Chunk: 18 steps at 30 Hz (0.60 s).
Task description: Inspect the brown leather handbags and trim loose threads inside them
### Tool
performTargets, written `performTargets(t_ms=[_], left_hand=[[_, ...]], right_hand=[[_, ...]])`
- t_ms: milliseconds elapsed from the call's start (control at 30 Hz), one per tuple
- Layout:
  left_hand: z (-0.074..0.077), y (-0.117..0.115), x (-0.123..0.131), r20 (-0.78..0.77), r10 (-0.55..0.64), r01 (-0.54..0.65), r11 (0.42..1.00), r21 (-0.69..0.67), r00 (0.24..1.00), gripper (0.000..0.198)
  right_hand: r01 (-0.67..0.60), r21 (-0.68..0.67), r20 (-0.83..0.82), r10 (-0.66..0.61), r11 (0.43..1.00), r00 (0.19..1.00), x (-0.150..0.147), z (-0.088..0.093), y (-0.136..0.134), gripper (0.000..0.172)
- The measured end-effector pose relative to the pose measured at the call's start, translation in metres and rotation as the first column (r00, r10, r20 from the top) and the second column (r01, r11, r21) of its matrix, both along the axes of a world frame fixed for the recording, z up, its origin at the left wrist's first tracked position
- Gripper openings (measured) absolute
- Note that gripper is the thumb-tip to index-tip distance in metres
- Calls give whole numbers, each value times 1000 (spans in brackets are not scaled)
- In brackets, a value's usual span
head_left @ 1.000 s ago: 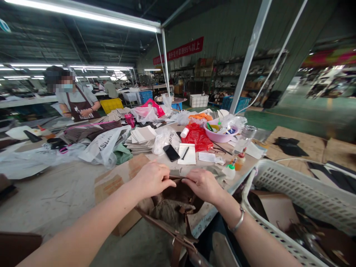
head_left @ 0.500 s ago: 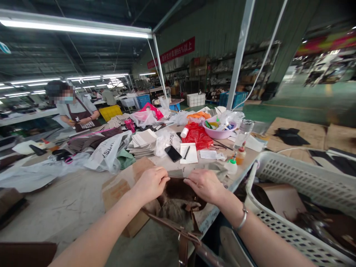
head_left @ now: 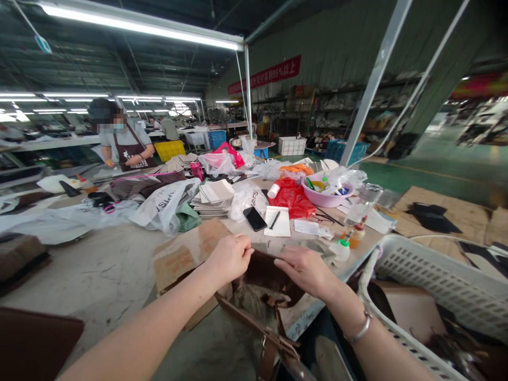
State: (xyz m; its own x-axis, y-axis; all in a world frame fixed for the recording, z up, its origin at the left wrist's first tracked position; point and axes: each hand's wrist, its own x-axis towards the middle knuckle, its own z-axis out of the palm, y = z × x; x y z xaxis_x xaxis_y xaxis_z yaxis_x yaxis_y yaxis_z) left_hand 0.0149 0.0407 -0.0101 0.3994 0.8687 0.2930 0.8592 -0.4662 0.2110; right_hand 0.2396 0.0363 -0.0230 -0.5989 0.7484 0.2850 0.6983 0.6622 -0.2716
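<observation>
Both hands, left point(head_left: 230, 258) and right point(head_left: 304, 270), pinch the brown bag's point(head_left: 262, 280) mouth, now pulled wider than a moment ago.

A long, scuffed grey worktop point(head_left: 99, 275) carried a flattened brown cardboard sheet point(head_left: 186, 254), a black smartphone point(head_left: 254, 218), a white notepad point(head_left: 278, 221) with a black pen point(head_left: 274, 219) on it, a stack of grey card pieces point(head_left: 214, 197), a crumpled red plastic bag point(head_left: 292, 197) and a pink plastic bowl point(head_left: 326, 198).

A red banner point(head_left: 265, 75) on the far wall at twelve o'clock bears white characters ending "95%以上"; the rest is too small to read
</observation>
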Motion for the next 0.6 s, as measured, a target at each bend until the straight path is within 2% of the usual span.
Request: performTargets(t_ms=[100,200,300,333,433,500,533,600], left_hand=[[0,0,0,4,10,-10,1000,-4,1000,14],[-1,1,-1,6,9,-9,1000,-2,1000,14],[1,-3,-2,33,-11,10,1000,29,999,4],[3,-7,-2,38,-14,12,998,57,999,9],[14,-27,-4,34,-4,0,993,120,999,52],[23,-47,-5,12,-23,22,997,74,1000,68],[27,-57,-5,-2,-52,52,998,28,999,64],[33,-78,-2,-11,-154,153,986,-73,988,43]], right_hand=[[-100,-92,-51,96,991,994,5,7,4,40],[-85,-57,-11,84,995,996,-1,14,8,48],[-32,32,140,27,999,990,-17,17,12,32],[-21,51,191,11,998,982,-22,17,14,28],[-3,95,284,-24,995,958,-33,18,17,26],[-11,104,298,-21,995,954,-35,19,20,26],[-15,103,301,-17,995,954,-35,20,22,26],[-20,96,311,-10,995,950,-34,21,26,28]])
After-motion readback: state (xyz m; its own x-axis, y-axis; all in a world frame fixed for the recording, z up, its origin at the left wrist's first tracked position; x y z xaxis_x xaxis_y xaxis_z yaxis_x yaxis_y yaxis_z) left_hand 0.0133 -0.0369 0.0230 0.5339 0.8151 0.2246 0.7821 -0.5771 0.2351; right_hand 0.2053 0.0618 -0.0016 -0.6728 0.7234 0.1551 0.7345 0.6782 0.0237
